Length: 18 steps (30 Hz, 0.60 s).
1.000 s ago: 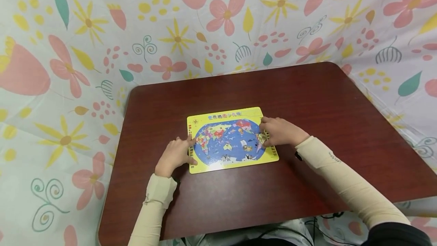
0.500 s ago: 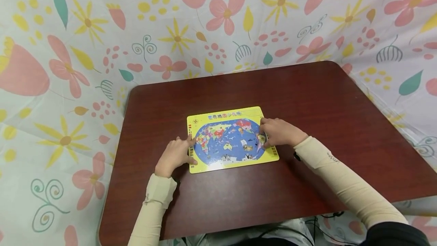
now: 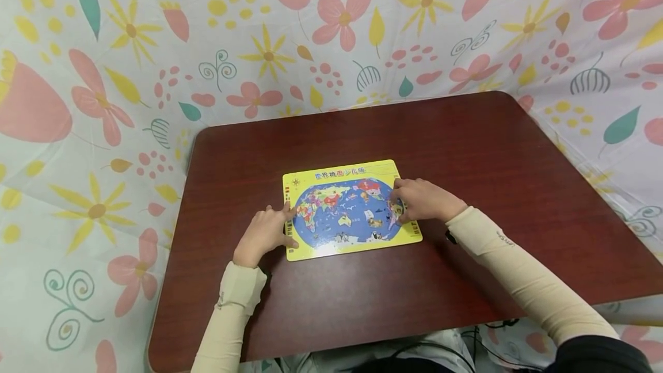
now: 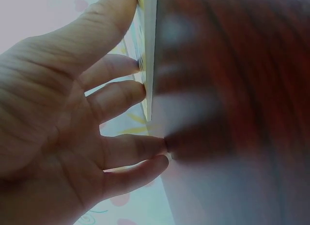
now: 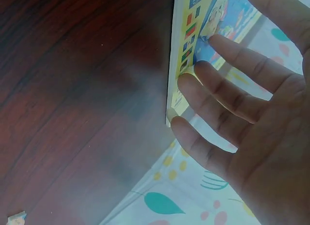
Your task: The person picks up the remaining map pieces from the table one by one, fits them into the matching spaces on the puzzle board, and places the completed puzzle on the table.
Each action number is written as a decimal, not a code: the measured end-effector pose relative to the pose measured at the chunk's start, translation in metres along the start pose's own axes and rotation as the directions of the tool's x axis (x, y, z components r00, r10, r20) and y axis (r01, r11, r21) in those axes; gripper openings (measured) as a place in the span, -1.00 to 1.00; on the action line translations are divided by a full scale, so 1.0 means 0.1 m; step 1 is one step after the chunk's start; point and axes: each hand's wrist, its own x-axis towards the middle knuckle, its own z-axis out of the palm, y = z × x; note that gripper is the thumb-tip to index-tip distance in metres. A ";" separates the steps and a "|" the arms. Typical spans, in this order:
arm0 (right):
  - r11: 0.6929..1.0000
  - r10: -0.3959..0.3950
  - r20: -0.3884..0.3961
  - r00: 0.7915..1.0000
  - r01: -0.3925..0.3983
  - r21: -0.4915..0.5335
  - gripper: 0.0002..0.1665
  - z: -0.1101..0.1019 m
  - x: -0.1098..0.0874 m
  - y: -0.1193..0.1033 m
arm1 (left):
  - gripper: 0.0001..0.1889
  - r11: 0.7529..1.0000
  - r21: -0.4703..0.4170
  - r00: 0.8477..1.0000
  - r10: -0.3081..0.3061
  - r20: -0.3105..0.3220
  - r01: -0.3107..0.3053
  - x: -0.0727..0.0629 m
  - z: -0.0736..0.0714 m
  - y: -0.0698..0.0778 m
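A yellow-bordered world map board (image 3: 357,235) with Chinese lettering along its top lies flat on the table, turned slightly. At its left edge is my left hand (image 3: 263,233); its thumb and index finger rest on the border. In the left wrist view, two fingertips (image 4: 131,91) meet the board's face, while the other two reach past its corner to the table. My right hand (image 3: 427,199) lies over the right border. Its spread, nearly straight fingers (image 5: 237,55) touch the printed face and edge in the right wrist view, covering part of the map's right side.
The dark red-brown wooden table (image 3: 331,304) has rounded corners. Flower-patterned cloth (image 3: 342,62) hangs behind and at both sides. A small pale scrap (image 5: 17,218) lies on the table in the right wrist view. Black cables (image 3: 473,338) hang below the front edge.
Both hands keep their places on the board, and the board stays put on the table. Only the head view has shifted very slightly.
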 end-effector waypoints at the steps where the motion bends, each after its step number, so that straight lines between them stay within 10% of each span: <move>1: 1.000 -0.004 -0.004 1.000 0.004 -0.001 -0.43 -0.01 -0.01 0.00 | -0.09 1.000 0.002 1.000 0.003 -0.001 -0.003 0.00 0.00 0.00; 18: 0.999 -0.020 -0.095 0.995 0.016 -0.044 -0.57 -0.10 -0.28 0.25 | -0.10 1.000 -0.015 1.000 0.011 0.000 -0.011 0.00 0.00 -0.01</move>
